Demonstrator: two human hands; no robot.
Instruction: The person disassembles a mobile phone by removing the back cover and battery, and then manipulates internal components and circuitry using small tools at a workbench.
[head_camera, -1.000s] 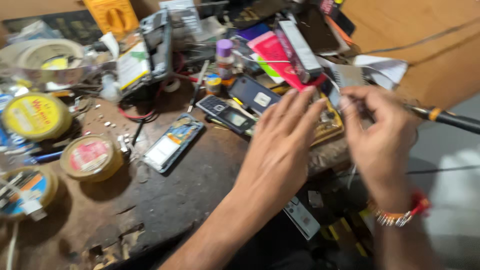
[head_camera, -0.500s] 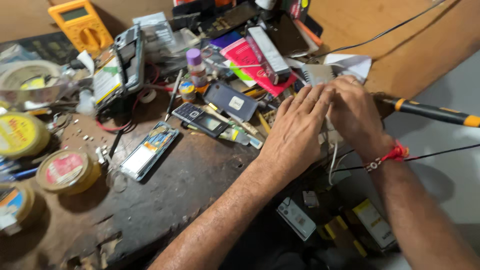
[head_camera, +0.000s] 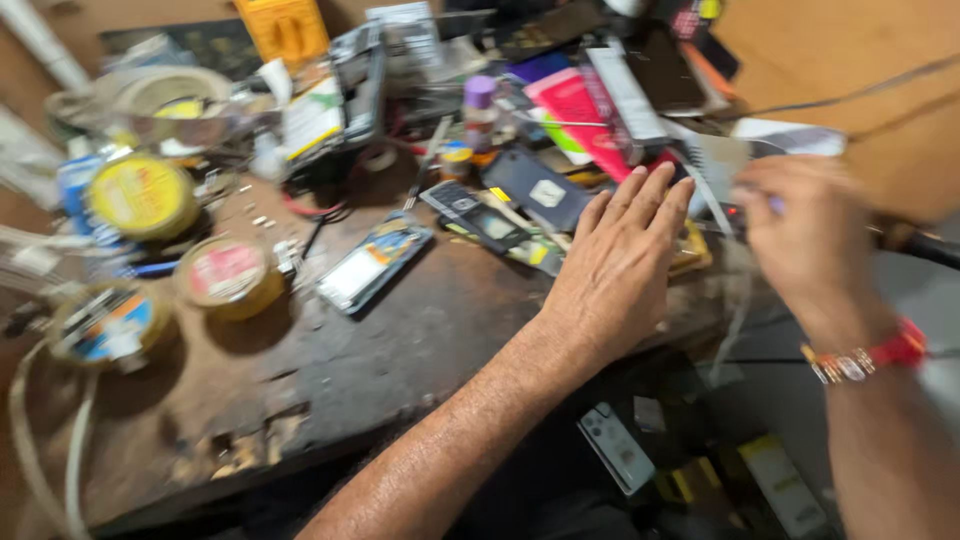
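**Desk:** What does the head camera show over the cluttered repair counter (head_camera: 400, 350)?

**Photographer:** The left hand (head_camera: 615, 265) lies flat, palm down, fingers stretched long and close together, resting on the counter's right edge over a yellowish part (head_camera: 695, 255) that peeks out beside it. The right hand (head_camera: 805, 235) is blurred with motion, curled in a narrow pinch around something small; what it grips cannot be told. A red beaded bracelet (head_camera: 870, 355) circles that wrist.

**Desk:** And against the frame half a second back?

**Photographer:** Then both hands were pressed together over the same spot at the counter's edge. Now they have parted: the right hand has pulled away to the right, and the left has flattened out where they met. A white brush (head_camera: 705, 175) stands between them, just past the left fingertips.

**Desk:** What surrounds the hands?

**Photographer:** A dark opened phone (head_camera: 480, 215) and a dark blue phone back (head_camera: 540, 190) lie just left of the left fingers. Further left sits a phone with its bright screen up (head_camera: 375, 265). Round tins, one yellow (head_camera: 145, 195) and one red-labelled (head_camera: 230, 275), line the counter's left side. A pink box (head_camera: 580, 115) and a yellow multimeter (head_camera: 285, 30) sit at the back. A dark tool handle (head_camera: 925, 245) reaches in from the right, behind the right hand.
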